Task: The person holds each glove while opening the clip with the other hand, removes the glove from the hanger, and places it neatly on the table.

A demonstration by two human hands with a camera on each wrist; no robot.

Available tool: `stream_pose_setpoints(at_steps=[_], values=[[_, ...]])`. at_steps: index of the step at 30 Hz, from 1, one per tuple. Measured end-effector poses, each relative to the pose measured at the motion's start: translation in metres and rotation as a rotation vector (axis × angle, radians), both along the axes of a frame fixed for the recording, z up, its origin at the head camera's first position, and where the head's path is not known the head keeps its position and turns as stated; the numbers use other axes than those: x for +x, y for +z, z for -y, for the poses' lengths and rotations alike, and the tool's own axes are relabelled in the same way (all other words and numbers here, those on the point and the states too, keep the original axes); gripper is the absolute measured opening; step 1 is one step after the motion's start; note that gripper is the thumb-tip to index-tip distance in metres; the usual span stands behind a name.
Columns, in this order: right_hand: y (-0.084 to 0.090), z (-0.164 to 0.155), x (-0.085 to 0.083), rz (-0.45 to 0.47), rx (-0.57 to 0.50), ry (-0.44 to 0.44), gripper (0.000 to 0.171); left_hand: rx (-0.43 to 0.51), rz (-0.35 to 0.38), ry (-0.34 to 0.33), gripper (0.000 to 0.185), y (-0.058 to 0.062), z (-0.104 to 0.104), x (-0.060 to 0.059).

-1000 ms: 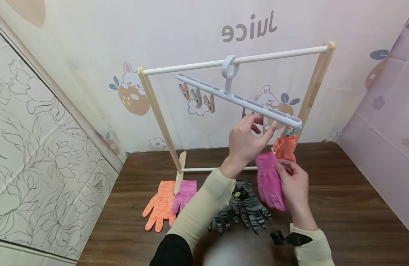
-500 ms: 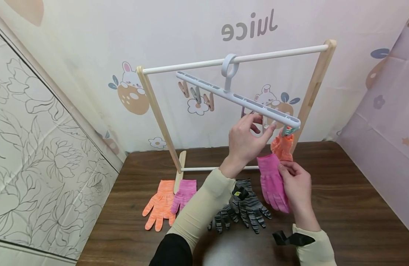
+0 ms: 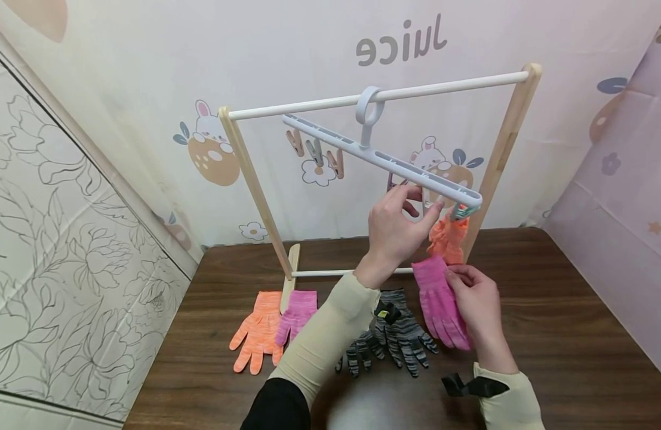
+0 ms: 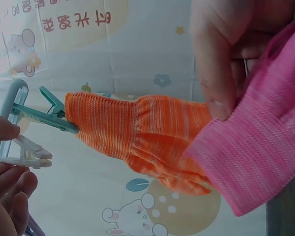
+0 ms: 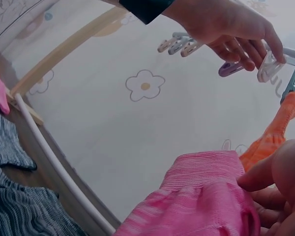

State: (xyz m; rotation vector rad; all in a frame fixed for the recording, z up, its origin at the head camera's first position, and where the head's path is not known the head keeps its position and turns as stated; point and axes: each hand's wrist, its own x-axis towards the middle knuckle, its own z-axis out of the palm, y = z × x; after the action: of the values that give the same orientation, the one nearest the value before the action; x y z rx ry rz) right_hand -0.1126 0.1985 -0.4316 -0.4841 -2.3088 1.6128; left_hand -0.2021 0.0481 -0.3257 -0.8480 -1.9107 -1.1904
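My left hand (image 3: 397,227) is raised under the right part of a pale hanger bar (image 3: 384,160), pinching a white clothespin (image 4: 29,153) between thumb and fingers. Lower down, my right hand (image 3: 477,301) holds a pink knit glove (image 3: 440,301) by its side near the cuff; the fingers of the glove hang downward. The cuff is below the white clothespin, apart from it. Behind the pink glove, an orange glove (image 4: 162,130) hangs from a green clothespin (image 4: 46,115) at the bar's right end. In the right wrist view, a purple clothespin (image 5: 229,69) hangs beside my left hand.
The hanger hooks over a white rod (image 3: 443,91) on a wooden-ended rack (image 3: 257,191). Several clothespins (image 3: 314,152) hang at its left. On the dark table (image 3: 566,334) lie an orange glove (image 3: 257,331), a pink one (image 3: 298,316) and black-grey striped gloves (image 3: 402,334).
My right hand and the pink glove have sunk slightly, and the cuff has dropped away from the bar. The bar's right end and the hanging orange glove have swung a little left.
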Motion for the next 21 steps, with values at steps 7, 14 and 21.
stream_pose_setpoints(at_steps=[7, 14, 21], values=[[-0.011, -0.001, -0.001, 0.044, 0.034, 0.066, 0.034, -0.001, 0.007, 0.004, 0.026, -0.002, 0.001, -0.001], [-0.021, -0.005, -0.004, 0.062, 0.029, 0.094, 0.031, -0.004, 0.008, 0.009, 0.025, -0.004, 0.000, -0.001], [-0.026, -0.008, -0.010, 0.039, 0.008, 0.121, 0.031, 0.004, 0.002, 0.012, 0.026, -0.003, 0.002, -0.002]])
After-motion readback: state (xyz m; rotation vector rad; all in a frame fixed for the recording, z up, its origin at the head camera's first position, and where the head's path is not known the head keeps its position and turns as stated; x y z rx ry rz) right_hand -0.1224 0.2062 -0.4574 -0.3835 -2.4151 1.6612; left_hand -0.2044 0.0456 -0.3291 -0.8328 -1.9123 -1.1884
